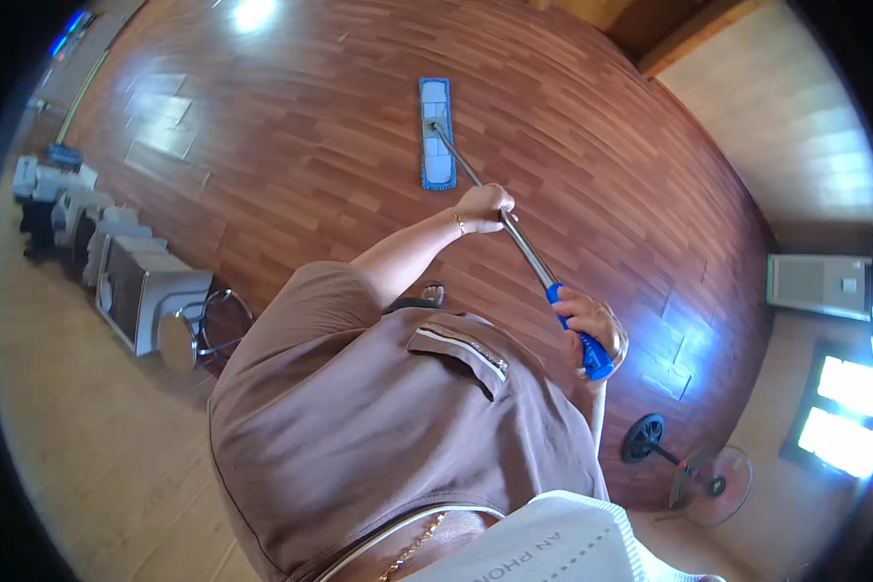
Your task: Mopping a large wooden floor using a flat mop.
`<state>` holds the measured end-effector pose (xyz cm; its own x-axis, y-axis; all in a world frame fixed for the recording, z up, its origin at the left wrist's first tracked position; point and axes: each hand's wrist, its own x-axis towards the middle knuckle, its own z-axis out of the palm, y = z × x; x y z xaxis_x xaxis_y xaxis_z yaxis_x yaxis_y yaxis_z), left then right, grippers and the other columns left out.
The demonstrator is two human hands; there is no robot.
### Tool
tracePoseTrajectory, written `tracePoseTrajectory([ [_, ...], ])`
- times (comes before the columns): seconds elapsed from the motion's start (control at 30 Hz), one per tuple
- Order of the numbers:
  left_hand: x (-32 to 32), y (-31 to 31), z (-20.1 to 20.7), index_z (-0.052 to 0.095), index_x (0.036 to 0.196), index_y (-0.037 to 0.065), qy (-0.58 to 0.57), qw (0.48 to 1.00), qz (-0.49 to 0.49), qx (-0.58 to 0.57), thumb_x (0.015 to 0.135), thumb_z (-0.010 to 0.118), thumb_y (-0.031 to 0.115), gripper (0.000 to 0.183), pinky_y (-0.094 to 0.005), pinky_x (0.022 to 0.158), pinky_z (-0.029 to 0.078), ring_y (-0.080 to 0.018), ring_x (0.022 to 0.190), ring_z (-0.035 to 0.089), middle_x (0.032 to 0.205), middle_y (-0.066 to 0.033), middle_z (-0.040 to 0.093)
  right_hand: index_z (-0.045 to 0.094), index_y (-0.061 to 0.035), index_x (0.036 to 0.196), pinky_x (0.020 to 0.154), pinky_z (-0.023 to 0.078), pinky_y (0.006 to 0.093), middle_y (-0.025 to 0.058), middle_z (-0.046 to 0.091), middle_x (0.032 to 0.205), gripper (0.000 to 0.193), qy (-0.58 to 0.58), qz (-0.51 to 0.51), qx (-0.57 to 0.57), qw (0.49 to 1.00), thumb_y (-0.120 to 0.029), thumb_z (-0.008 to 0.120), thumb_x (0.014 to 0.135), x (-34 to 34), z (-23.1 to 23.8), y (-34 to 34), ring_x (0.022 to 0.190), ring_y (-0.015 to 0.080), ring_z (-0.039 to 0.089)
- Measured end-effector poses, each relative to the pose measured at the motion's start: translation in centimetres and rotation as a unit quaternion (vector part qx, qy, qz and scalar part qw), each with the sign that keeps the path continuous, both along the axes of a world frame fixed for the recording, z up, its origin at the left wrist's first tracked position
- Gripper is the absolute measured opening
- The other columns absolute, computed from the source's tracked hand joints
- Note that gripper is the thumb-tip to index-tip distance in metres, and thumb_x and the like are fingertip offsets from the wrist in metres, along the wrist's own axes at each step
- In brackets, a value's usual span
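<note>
A flat mop with a blue and white head (436, 134) rests on the reddish wooden floor (310, 126) ahead of me. Its metal pole (529, 254) slants back toward me and ends in a blue grip (592, 354). My left hand (482, 208) is closed around the metal pole about halfway up. My right hand (592, 322) is closed around the blue grip at the pole's top end, close to my body. My brown top fills the lower middle of the view.
A row of grey and white machines (116, 257) stands along the left wall, with a round stool (179, 339) beside them. A standing fan (694, 470) is at the lower right. A white wall unit (820, 284) and bright windows (849, 412) are at the right.
</note>
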<state>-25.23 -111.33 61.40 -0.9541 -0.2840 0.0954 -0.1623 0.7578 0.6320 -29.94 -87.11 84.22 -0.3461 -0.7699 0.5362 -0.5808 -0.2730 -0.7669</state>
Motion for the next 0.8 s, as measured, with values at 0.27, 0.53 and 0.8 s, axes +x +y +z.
tracePoseTrajectory([
  [0.27, 12.8, -4.7, -2.3, 0.048, 0.059, 0.008, 0.08, 0.971, 0.224, -0.013, 0.074, 0.075, 0.023, 0.034, -0.0414, 0.062, 0.045, -0.0328, 0.066, 0.056, 0.061, -0.0109, 0.054, 0.06, -0.0053, 0.088, 0.081, 0.055, 0.0458, 0.0133, 0.069, 0.087, 0.02, -0.035, 0.276, 0.027, 0.96, -0.005, 0.071, 0.071, 1.3, 0.4, -8.4, 0.087, 0.034, 0.069],
  [0.53, 22.4, -0.8, -0.5, 0.041, 0.057, 0.006, 0.079, 0.91, 0.402, -0.06, 0.078, 0.071, 0.025, 0.042, -0.0446, 0.058, 0.039, -0.0362, 0.062, 0.051, 0.059, -0.0137, 0.049, 0.063, 0.0001, 0.085, 0.094, 0.05, 0.0478, 0.016, 0.068, 0.093, 0.014, -0.123, 0.418, 0.102, 0.894, -0.006, 0.072, 0.077, 3.0, -0.7, -10.2, 0.096, 0.0343, 0.066],
  [0.8, 29.1, 9.6, -3.0, 0.05, 0.059, 0.008, -0.051, 0.873, 0.484, -0.029, 0.079, 0.07, 0.028, 0.035, -0.0488, 0.064, 0.044, -0.0386, 0.073, 0.057, 0.066, -0.0141, 0.058, 0.062, 0.0016, 0.085, 0.098, 0.048, 0.0452, 0.0168, 0.068, 0.096, 0.012, -0.176, 0.466, 0.162, 0.852, -0.004, 0.071, 0.079, 4.9, -3.0, -4.3, 0.104, 0.0328, 0.064],
])
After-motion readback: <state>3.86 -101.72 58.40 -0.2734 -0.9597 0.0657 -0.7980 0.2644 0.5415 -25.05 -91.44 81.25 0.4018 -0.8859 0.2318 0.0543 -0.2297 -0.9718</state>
